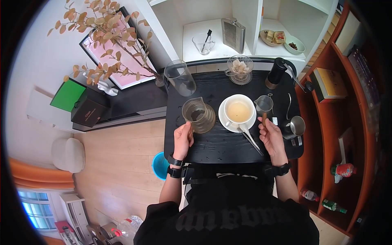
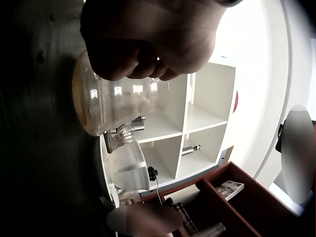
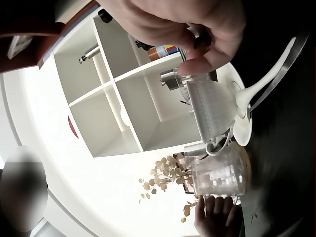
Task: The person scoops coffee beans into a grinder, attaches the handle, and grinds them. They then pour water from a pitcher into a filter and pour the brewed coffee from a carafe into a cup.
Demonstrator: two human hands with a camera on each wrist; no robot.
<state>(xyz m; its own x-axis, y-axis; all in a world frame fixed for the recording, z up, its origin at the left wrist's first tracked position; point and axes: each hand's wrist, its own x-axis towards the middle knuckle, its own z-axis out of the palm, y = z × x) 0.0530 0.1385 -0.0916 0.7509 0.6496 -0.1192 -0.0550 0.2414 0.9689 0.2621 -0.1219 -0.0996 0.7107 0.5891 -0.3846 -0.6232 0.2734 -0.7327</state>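
Note:
My left hand (image 1: 183, 139) grips the ribbed glass pitcher (image 1: 206, 121) by its handle at the near left side; the fingers cover most of the handle. The pitcher stands on the black table. With my right hand (image 1: 272, 139) I hold a small spouted glass cup (image 1: 264, 104) by its wooden handle (image 1: 264, 119), fingers pinching the handle's near end. Between the hands a white cup (image 1: 239, 109) of pale yellowish liquid sits on a white saucer (image 1: 222, 119). A white spoon (image 1: 248, 136) and a metal spoon (image 1: 256, 148) lean out over the saucer's near edge.
A tall glass vessel (image 1: 179, 77), a glass dripper (image 1: 239, 70) with a paper filter and a black hand grinder (image 1: 276, 73) line the table's far side. At right stands a metal jug (image 1: 295, 126). White shelves (image 1: 208, 26) rise behind; a blue bin (image 1: 160, 165) is on the floor.

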